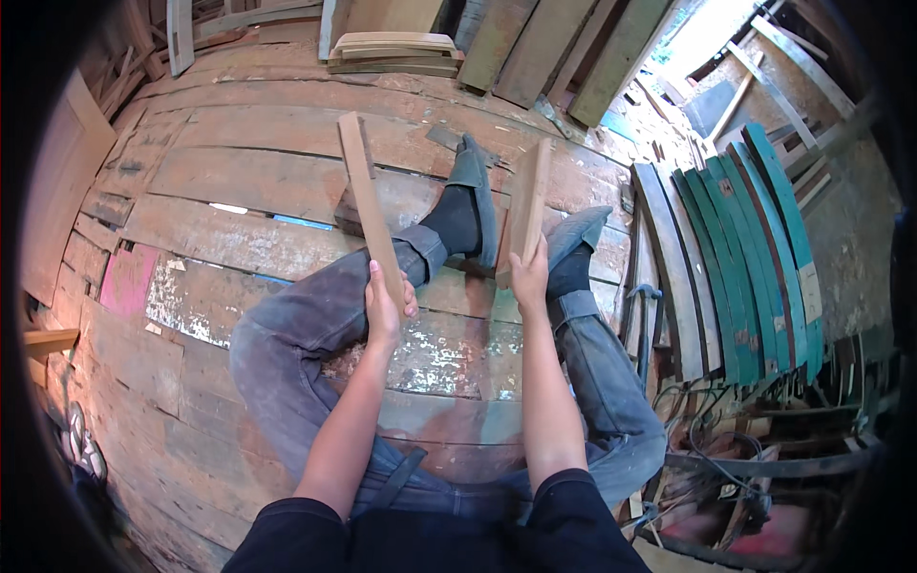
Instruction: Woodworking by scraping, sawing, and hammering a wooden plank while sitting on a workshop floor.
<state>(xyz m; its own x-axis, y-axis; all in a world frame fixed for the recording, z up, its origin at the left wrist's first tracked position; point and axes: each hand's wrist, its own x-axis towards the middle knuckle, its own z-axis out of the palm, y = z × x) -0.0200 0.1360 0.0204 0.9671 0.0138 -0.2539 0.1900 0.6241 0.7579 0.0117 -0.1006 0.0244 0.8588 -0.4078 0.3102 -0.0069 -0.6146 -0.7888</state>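
Observation:
I sit on a plank floor with my knees bent outward. My left hand (389, 294) is closed round the lower end of a long narrow wooden strip (366, 199), which slants up and away past my left shin. In my right hand (528, 275) is a shorter, wider wooden board (524, 205), gripped near its lower end and tilted upright between my two shoes. The two pieces are apart from each other. My fingers partly hide the lower ends of both.
Worn floorboards (229, 181) have gaps between them. Green-painted planks (740, 258) stand in a row on the right, above tangled cables (726, 439). Cut wooden strips (394, 53) are stacked at the far side, beside leaning boards (554, 48). A wooden panel (67, 181) stands at left.

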